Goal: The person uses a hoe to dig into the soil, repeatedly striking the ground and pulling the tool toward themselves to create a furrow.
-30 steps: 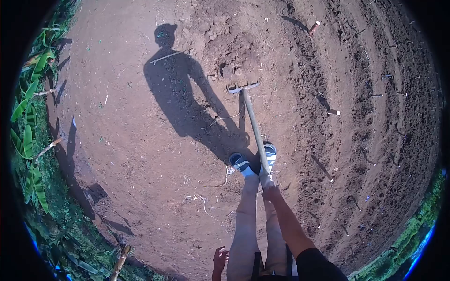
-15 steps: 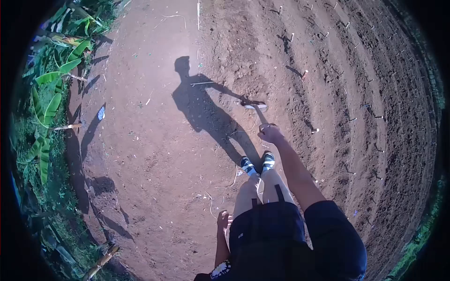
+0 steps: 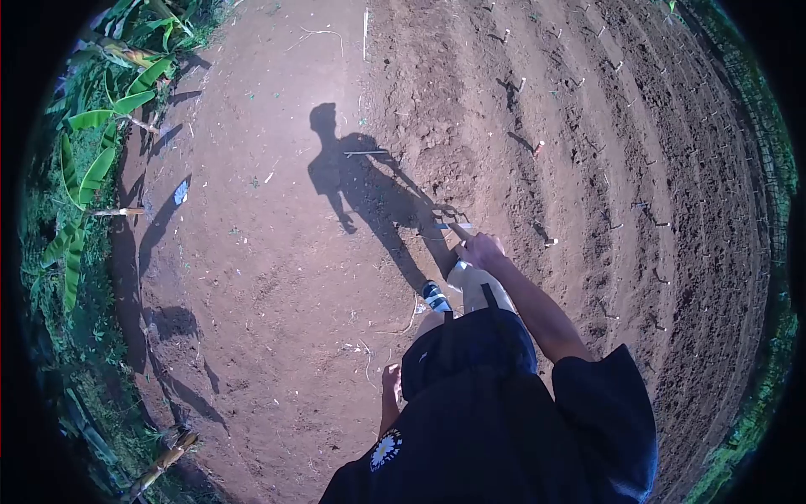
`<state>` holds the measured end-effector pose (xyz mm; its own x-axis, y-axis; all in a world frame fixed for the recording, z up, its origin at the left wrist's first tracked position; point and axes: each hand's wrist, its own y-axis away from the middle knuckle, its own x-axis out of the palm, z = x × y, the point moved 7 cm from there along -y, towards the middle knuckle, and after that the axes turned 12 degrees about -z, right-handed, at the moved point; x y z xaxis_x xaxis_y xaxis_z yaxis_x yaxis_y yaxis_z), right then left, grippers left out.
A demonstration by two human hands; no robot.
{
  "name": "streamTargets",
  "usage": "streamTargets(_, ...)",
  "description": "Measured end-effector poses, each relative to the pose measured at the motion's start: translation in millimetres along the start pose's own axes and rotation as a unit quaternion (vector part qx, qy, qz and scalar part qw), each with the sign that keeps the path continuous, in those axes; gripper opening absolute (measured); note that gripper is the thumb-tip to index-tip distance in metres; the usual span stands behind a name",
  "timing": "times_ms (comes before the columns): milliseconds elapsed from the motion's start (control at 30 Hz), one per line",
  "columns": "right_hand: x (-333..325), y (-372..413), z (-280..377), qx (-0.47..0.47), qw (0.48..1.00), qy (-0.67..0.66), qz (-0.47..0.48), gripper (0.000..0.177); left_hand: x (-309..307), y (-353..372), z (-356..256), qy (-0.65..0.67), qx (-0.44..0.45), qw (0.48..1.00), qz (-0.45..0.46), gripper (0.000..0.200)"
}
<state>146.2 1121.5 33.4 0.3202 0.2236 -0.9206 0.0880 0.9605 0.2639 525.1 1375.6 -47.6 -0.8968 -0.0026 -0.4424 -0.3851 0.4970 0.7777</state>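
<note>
The right hand (image 3: 482,249) grips the rake (image 3: 458,229) by its handle, head just beyond the fingers, while the left hand (image 3: 391,380) hangs slack; this looks like positioning, and shifting the rake calls for steady wrist control.

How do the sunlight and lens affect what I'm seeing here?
In the head view, the soil rows bow and the corners go black, likely from a very wide lens; hard sunlight casts a clear-edged human shadow; pale glare washes the bare ground beyond it; the rake in the right hand shows too small for fine detail.
</note>
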Motion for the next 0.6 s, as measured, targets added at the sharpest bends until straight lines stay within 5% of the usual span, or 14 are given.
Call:
streamTargets(400, -56.4, -62.7, -11.8, -0.015, 1.0, -0.014, 0.024, 0.043, 74.1, -69.9, -138.7, -0.025, 0.118, 0.992, 0.034, 0.027)
streamTargets(467, -62.2, -62.4, -10.5, -0.096, 0.992, 0.021, -0.077, 0.043, 97.9, -67.3, -170.6, 0.058, 0.11, 0.99, 0.073, 0.029)
streamTargets(500, -57.5, -65.4, -15.6, -0.084, 0.99, -0.013, -0.115, 0.043, 101.2, -57.0, -191.5, -0.024, 0.169, 0.983, 0.062, 0.031)
streamTargets(600, -71.2, -59.8, -18.8, -0.05, 0.993, -0.043, -0.097, 0.046, 121.6, -104.2, -176.7, -0.067, 0.176, 0.98, 0.056, 0.03)
